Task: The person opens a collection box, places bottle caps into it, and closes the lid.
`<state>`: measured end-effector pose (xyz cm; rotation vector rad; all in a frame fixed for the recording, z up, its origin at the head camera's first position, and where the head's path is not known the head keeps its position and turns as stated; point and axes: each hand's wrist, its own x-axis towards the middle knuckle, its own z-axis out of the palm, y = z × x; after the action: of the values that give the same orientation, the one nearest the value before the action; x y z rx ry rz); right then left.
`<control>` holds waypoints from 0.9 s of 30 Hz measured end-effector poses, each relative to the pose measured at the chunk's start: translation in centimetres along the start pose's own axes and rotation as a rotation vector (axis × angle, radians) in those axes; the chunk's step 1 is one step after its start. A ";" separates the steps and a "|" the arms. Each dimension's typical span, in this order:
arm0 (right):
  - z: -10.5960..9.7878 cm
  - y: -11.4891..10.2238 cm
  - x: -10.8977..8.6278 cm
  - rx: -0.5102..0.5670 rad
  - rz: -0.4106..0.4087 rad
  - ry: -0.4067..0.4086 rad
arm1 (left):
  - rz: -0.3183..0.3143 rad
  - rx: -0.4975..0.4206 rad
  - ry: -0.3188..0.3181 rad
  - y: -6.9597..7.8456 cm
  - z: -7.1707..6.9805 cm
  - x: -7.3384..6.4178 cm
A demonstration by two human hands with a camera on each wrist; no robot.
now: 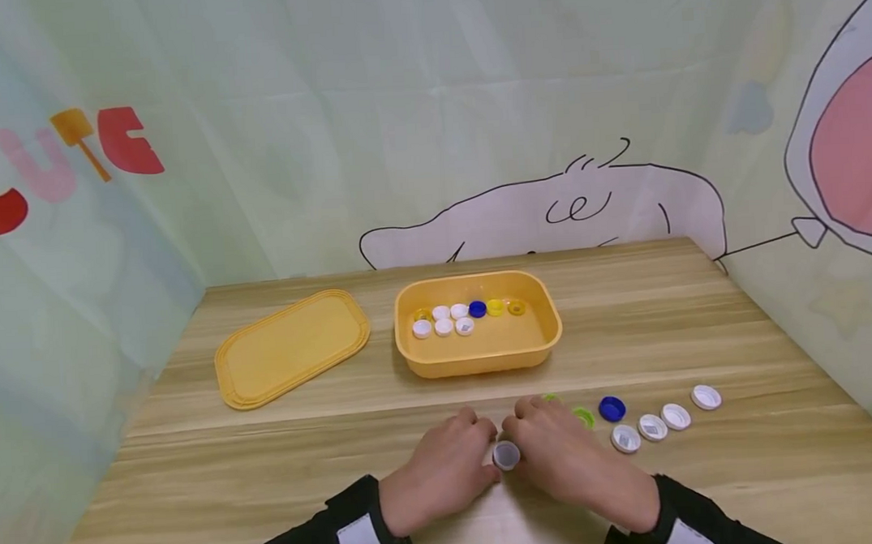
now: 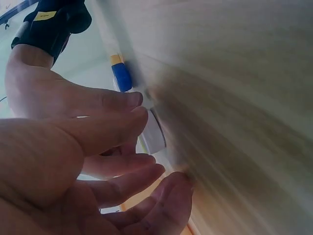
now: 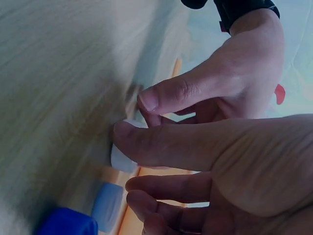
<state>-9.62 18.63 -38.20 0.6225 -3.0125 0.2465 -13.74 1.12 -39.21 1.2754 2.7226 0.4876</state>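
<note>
A white bottle cap stands on the table between both hands near the front; it is also seen edge-on in the left wrist view. My left hand holds it from the left, thumb and fingers bent about its side. From the right my right hand pinches the same cap, its thumb covering part of the cap in the right wrist view. Just beyond the right hand lie green caps, partly hidden by it. A blue cap and several white caps lie farther right.
Behind the hands stands a yellow plastic box with several white, blue and yellow caps inside. Its matching yellow lid lies flat to the left. A printed curtain surrounds the wooden table.
</note>
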 end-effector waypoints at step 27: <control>-1.2 -1.3 1.8 0.200 0.027 0.217 | -0.039 -0.221 0.146 -1.2 -2.5 0.7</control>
<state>-10.67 16.92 -36.71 0.5301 -2.8096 0.5826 -15.62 0.36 -37.16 1.1704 2.7065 0.8819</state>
